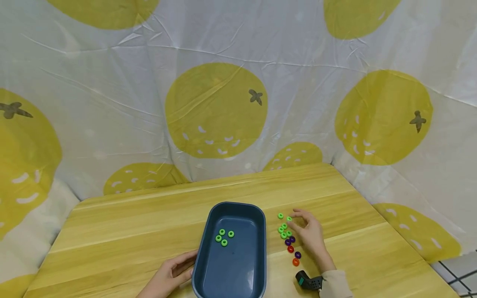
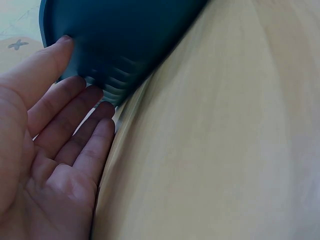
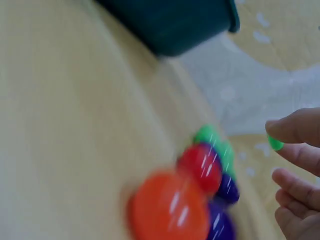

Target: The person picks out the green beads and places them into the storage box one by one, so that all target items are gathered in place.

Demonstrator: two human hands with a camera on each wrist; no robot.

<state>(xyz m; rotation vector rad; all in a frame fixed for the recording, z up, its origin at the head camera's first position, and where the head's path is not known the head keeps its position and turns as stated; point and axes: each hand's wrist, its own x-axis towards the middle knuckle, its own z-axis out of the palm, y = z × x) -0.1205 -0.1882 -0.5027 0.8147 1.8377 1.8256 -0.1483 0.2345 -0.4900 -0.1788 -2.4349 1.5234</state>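
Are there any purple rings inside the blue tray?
No, the blue tray holds only four green rings; the purple rings lie on the table beside it.

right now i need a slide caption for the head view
Left hand steadies a blue tray holding four green rings while the right hand reaches the loose rings on the table.

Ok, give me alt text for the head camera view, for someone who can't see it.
A right hand reaches among small green, purple and red rings on a wooden table, while the left hand touches a dark blue tray holding four green rings.
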